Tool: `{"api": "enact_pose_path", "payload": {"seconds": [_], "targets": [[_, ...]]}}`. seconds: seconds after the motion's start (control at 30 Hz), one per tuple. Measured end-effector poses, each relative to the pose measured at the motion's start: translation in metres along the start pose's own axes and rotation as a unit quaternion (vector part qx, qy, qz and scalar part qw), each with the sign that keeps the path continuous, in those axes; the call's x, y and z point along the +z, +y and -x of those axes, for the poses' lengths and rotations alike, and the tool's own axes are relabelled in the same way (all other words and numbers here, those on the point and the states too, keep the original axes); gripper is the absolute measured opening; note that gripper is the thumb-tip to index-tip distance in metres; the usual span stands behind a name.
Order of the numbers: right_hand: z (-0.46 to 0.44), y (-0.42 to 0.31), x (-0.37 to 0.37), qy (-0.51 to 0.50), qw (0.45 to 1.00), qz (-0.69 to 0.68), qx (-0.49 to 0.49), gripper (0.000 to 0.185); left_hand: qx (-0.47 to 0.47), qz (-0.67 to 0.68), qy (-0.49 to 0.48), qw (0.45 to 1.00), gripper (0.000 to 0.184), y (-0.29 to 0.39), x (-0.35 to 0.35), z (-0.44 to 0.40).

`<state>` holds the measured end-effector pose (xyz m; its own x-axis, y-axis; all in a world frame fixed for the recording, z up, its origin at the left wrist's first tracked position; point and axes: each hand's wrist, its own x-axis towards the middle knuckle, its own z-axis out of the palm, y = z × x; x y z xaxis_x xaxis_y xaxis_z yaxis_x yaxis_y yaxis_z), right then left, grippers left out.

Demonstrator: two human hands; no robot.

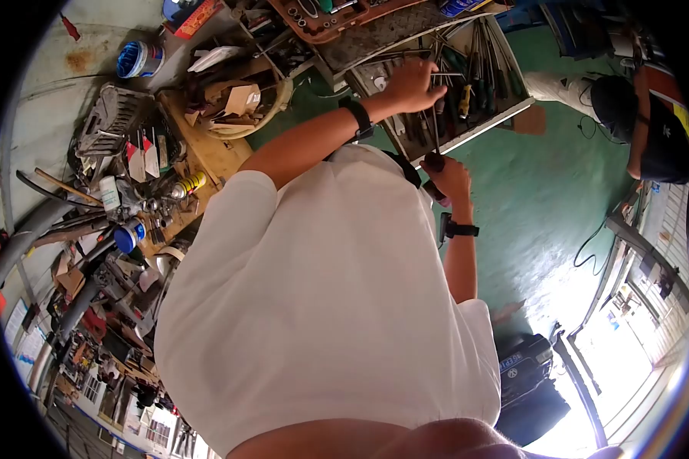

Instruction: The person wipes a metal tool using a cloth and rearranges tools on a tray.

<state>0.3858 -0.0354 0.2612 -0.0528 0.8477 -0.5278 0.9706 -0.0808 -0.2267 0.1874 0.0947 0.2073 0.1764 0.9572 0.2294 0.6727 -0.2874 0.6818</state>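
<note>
My left hand [413, 86] is over a drawer [486, 126] full of long hand tools. Its fingers are loosely bent, with thumb and forefinger apart beside a thin metal rod [449, 74]. My right hand [453, 180] is closed at the near edge of the drawer, around the dark handle of a screwdriver [435, 161], whose shaft points up toward my left hand. Something dark and pinkish [438, 194] shows under my right hand; what it is cannot be told. Inside the drawer lies a yellow-handled screwdriver [465, 101].
An orange tool case [314, 29] lies above the drawer. To the left are a round bin of cardboard [282, 99] and a wooden bench [199, 153] with cans and parts. Another person [608, 107] is at the upper right; a black bag [524, 367] is at the lower right.
</note>
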Motion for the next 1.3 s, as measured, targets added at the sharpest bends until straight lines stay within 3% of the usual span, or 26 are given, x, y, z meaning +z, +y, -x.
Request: {"api": "enact_pose_path", "payload": {"seconds": [0.03,0.1,0.23,0.3,0.37,0.43,0.5,0.53,0.67,0.73,0.77,0.87,1.13,1.27,1.3], "targets": [[-0.007,0.009,0.006,0.008,1.000,0.007,0.016,0.049,-0.060,0.027,-0.149,0.987,0.055,0.014,-0.010,-0.001],[-0.026,0.021,0.014,0.024,0.999,-0.021,-0.006,0.049,0.019,-0.070,-0.117,0.990,0.053,0.019,-0.003,0.015],[-0.064,0.024,0.024,-0.044,0.998,0.037,-0.008,0.049,-0.005,-0.083,-0.118,0.990,0.052,-0.005,0.004,0.026],[-0.084,0.023,0.027,-0.058,0.997,0.042,-0.029,0.049,-0.013,-0.059,-0.167,0.984,0.057,-0.016,0.001,0.028],[-0.103,0.020,0.034,-0.081,0.995,0.053,-0.030,0.051,-0.055,-0.063,-0.197,0.977,0.052,-0.024,-0.003,0.031],[-0.122,0.027,0.050,-0.096,0.993,0.064,-0.037,0.053,-0.128,0.025,-0.289,0.948,0.047,-0.034,-0.013,0.042],[-0.135,0.027,0.058,-0.084,0.994,0.072,-0.026,0.055,-0.157,0.048,-0.295,0.942,0.044,-0.048,-0.024,0.056],[-0.142,0.028,0.060,-0.093,0.995,0.037,-0.031,0.066,-0.176,0.076,-0.303,0.934,0.042,-0.054,-0.030,0.063],[-0.167,0.033,0.073,-0.114,0.993,0.034,-0.003,0.064,-0.217,0.073,-0.262,0.938,0.040,-0.074,-0.060,0.087],[-0.173,0.030,0.071,-0.117,0.993,0.031,0.008,0.067,-0.255,0.070,-0.152,0.952,0.033,-0.082,-0.066,0.101],[-0.176,0.028,0.070,-0.116,0.993,0.034,-0.002,0.067,-0.260,0.067,-0.144,0.953,0.033,-0.087,-0.069,0.104],[-0.179,0.021,0.071,-0.140,0.989,0.052,0.017,0.071,-0.310,0.064,-0.180,0.931,0.031,-0.091,-0.088,0.110],[-0.175,0.008,0.079,-0.147,0.987,0.060,0.038,0.082,-0.270,0.182,-0.202,0.923,0.028,-0.105,-0.075,0.141],[-0.154,-0.012,0.059,-0.072,0.995,0.032,0.066,0.087,-0.241,0.198,-0.207,0.927,0.035,-0.112,-0.078,0.147],[-0.148,-0.017,0.054,-0.055,0.996,0.006,0.064,0.087,-0.269,0.221,-0.256,0.902,0.044,-0.097,-0.096,0.138]]}}
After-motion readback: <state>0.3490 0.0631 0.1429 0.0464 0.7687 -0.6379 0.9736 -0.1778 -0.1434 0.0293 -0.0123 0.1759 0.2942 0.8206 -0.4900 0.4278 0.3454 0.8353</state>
